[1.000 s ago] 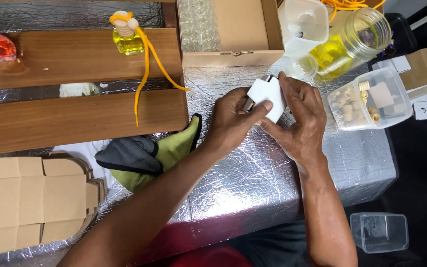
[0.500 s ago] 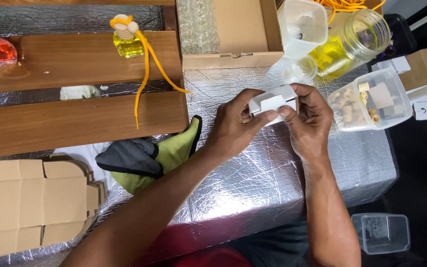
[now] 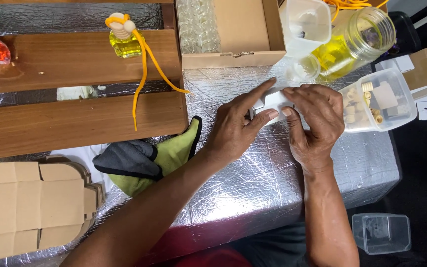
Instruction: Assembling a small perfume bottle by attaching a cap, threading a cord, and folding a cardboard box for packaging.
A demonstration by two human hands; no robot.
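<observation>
I log both hands closed on a small white box over the foil-covered surface, left hand pinching its near-left edge, right hand covering its right side, just beside a clear tub of wooden beads.

On the worktop both hands meet on a small box: left hand on its left, right hand on its right. Behind it stands a carton; a jar and tub lie to the right. A glove lies left, before the planks.
</observation>
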